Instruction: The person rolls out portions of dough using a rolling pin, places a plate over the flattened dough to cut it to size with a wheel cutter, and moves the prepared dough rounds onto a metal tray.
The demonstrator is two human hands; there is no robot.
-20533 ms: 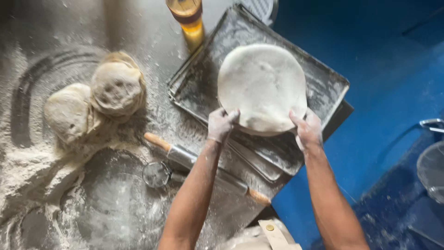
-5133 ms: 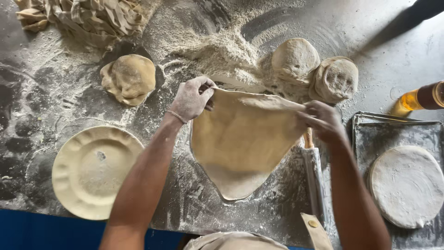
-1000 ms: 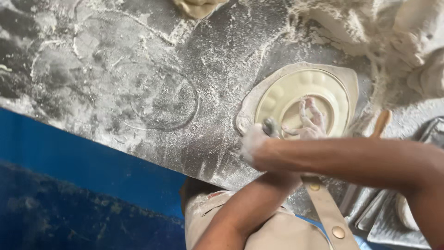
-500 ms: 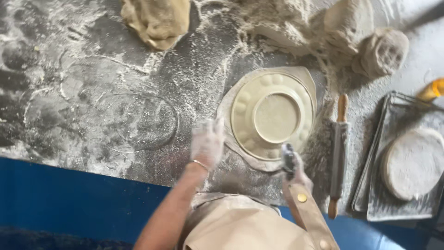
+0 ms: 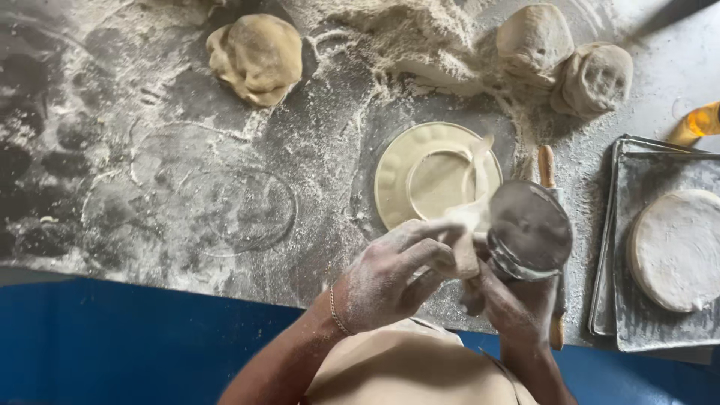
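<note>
Dough strip [image 5: 466, 240]: pinched in left hand [image 5: 394, 274] fingers, just above plate [image 5: 436, 176] on floury desk [image 5: 187, 187]. Soft, light, tears easily; likely best gripped near end. Right hand [image 5: 506, 300] fingers wrapped round metal cutter [image 5: 529, 229].

Worktop [image 5: 135, 187]: dull grey metal by the look of it, matt under a rough film of flour. Plate [image 5: 420, 176]: cream, smooth, upside down, faint sheen, probably ceramic, hard to tell. Round cutter [image 5: 529, 229] in right hand [image 5: 510, 304]: metal, dulled by flour. Dough strip [image 5: 469, 225] at left hand [image 5: 394, 274]: soft, matt. Both hands flour-caked. Rolling pin [image 5: 547, 169]: bare wood handle. Tray [image 5: 652, 176]: worn matt metal. Dough balls [image 5: 259, 56]: rough, floured.
</note>
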